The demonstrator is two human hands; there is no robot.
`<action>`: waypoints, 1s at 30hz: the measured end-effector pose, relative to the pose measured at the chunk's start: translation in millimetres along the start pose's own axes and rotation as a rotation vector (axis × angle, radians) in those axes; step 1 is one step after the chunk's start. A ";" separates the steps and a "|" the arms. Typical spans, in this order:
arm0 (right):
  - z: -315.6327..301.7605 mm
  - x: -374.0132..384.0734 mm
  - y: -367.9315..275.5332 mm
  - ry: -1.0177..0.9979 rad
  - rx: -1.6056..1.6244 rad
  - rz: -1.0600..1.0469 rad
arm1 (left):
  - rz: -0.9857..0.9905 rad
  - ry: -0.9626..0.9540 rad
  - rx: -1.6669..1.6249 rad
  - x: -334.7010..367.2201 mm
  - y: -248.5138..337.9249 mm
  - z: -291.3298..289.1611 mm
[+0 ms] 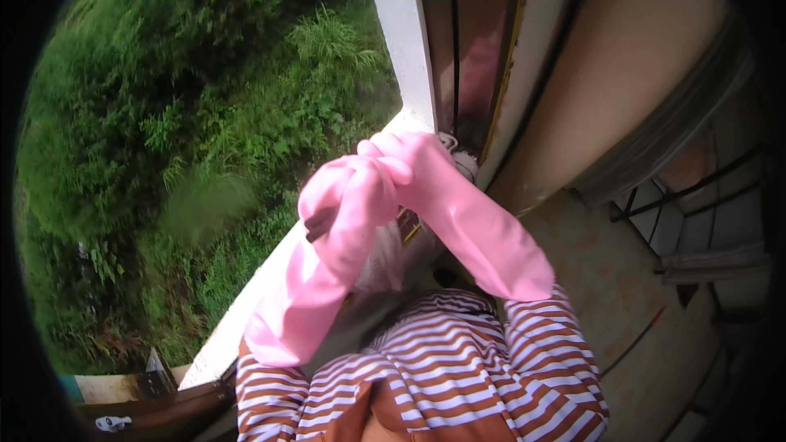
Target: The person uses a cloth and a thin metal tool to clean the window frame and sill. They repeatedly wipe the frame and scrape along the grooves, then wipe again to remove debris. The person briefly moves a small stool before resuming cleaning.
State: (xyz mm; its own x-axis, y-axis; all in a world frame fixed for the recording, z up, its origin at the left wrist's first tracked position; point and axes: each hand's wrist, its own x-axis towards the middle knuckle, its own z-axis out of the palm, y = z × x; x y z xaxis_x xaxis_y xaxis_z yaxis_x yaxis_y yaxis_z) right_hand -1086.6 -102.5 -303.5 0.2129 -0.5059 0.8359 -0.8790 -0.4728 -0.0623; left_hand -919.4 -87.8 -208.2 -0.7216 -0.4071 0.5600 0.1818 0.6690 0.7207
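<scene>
Both my hands wear long pink rubber gloves and meet in front of me, above a white ledge (225,340). My left hand (348,192) is closed in a fist, with the short dark end of a handle-like thing (319,225) sticking out of it. The rest of that thing is hidden in the glove. My right hand (401,154) has its fingers curled and touches the left one at the knuckles. What it grips, if anything, is hidden. Below the hands hangs a whitish, half-sheer piece of material (381,262), partly covered by the left glove.
Green bushes and grass (205,115) spread beyond the ledge on the left. A white post (397,24) rises ahead, with a dark glossy panel (483,49) beside it. To the right are a grey curtain (671,131), a metal rack (655,221) and a tiled floor (589,278).
</scene>
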 end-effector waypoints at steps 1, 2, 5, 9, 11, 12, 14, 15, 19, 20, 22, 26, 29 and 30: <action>0.6 -0.5 -9.1 0.035 0.102 0.043 | 0.029 -0.034 0.093 2.2 8.6 -2.1; -0.3 -2.4 -24.6 0.069 0.205 0.086 | 0.059 -0.067 0.186 4.7 17.3 -3.5; -4.9 -9.7 -37.8 0.102 0.397 0.075 | 0.105 -0.095 0.159 12.4 27.7 3.4; -3.9 -2.1 2.0 -0.148 0.149 -0.047 | 0.052 -0.002 -0.065 14.1 1.0 8.1; 19.7 -14.0 6.6 -0.053 0.007 -0.025 | -0.006 0.012 -0.071 10.6 -21.3 6.8; 6.0 -9.9 -9.1 -0.162 0.189 0.154 | -0.151 0.055 -0.015 -0.9 -11.8 2.5; 40.5 -28.1 -23.5 -0.106 0.225 0.183 | -0.310 0.063 0.041 -3.4 8.2 3.3; 31.6 -19.5 -44.9 -0.055 0.333 0.204 | -0.273 0.018 0.061 -11.2 17.0 -6.8; -1.1 -0.1 -55.1 -0.327 0.206 0.092 | -0.096 -0.019 -0.123 -23.7 14.4 -11.2; -24.9 15.8 -48.3 -0.454 0.062 0.043 | -0.051 -0.011 -0.203 -26.5 9.1 -9.9; -45.9 9.1 -19.0 -0.118 0.325 0.233 | -0.035 0.052 -0.247 -20.5 6.1 3.4; -24.5 -4.6 -16.4 -0.261 0.344 0.378 | -0.105 0.078 -0.182 -10.1 -14.8 4.6; -29.9 7.6 -27.5 -0.260 0.336 0.476 | -0.264 0.113 -0.045 -12.0 -6.0 -2.4; -20.5 2.5 -24.7 -0.242 0.431 0.472 | -0.289 0.116 -0.006 -8.3 -1.0 -3.5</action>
State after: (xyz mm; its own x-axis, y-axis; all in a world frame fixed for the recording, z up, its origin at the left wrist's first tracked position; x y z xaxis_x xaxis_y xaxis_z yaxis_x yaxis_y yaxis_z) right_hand -1073.1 -77.4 -288.7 -0.0180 -0.8517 0.5237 -0.6636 -0.3816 -0.6434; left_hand -911.3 -87.3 -212.2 -0.6631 -0.6481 0.3745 -0.0152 0.5119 0.8589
